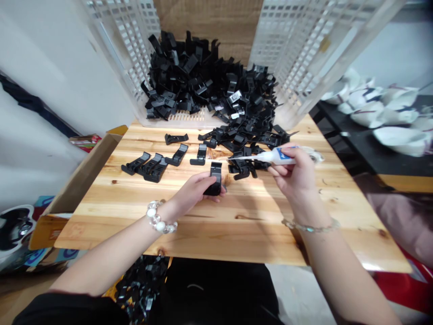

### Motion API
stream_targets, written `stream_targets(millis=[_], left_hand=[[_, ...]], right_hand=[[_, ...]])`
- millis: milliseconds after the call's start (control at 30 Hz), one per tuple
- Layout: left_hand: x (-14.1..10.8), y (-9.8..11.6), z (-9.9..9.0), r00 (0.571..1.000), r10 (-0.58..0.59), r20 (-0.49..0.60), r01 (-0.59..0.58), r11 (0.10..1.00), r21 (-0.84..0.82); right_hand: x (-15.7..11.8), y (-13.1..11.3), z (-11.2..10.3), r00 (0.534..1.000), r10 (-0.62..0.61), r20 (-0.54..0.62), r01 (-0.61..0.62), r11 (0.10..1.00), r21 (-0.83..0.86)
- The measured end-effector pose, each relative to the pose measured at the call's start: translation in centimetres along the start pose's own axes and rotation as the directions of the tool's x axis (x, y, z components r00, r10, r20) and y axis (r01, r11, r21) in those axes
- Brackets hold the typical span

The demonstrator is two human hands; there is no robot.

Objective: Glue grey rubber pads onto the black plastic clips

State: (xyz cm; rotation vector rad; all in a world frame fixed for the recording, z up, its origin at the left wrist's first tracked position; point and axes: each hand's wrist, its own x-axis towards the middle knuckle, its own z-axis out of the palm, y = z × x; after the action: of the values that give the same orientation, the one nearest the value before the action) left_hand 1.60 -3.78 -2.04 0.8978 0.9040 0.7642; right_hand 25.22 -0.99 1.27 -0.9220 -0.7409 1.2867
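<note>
My left hand (194, 189) grips a black plastic clip (215, 178) upright against the wooden tabletop (189, 230), with my fingers around its lower part. My right hand (294, 174) holds a white glue bottle (279, 156) with a blue label. The bottle lies almost level, its thin nozzle pointing left over a tangle of black clips (241, 162). The nozzle tip is close to those clips, and I cannot tell whether it touches them. Several loose clips (154, 167) lie in a row left of my hands.
A large heap of black clips (209, 83) fills a white perforated plastic crate (125, 49) at the table's far end. A cardboard box (84, 180) stands along the left edge. White objects (382, 113) lie on a dark surface at right. More black clips (142, 284) sit below the near edge.
</note>
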Motion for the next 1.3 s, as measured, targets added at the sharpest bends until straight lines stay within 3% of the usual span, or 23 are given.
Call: stream_targets(millis=[400,667,867,1067,1300], left_hand=[[-0.3,0.6,-0.1,0.994,0.103,0.029,-0.104,0.995,0.004],[-0.5,0.7,0.0,0.997,0.075,0.008,-0.076,0.996,0.046],[-0.2,0.4,-0.2,0.998,0.069,-0.007,-0.068,0.997,0.038],[0.0,0.1,-0.2,0.998,0.058,-0.015,-0.057,0.998,0.035],[0.0,0.3,-0.1,0.995,0.096,-0.032,-0.096,0.995,0.02]], right_hand=[[-0.2,0.3,0.3,0.999,-0.001,0.036,0.002,0.999,-0.045],[0.0,-0.4,-0.2,0.996,0.046,0.075,-0.052,0.995,0.085],[-0.2,0.3,0.4,0.987,0.038,0.159,-0.03,0.998,-0.052],[-0.8,1.5,0.9,0.904,0.287,0.318,-0.212,0.945,-0.251],[-1.3,2.3,0.7,0.845,0.397,0.359,-0.24,0.881,-0.408]])
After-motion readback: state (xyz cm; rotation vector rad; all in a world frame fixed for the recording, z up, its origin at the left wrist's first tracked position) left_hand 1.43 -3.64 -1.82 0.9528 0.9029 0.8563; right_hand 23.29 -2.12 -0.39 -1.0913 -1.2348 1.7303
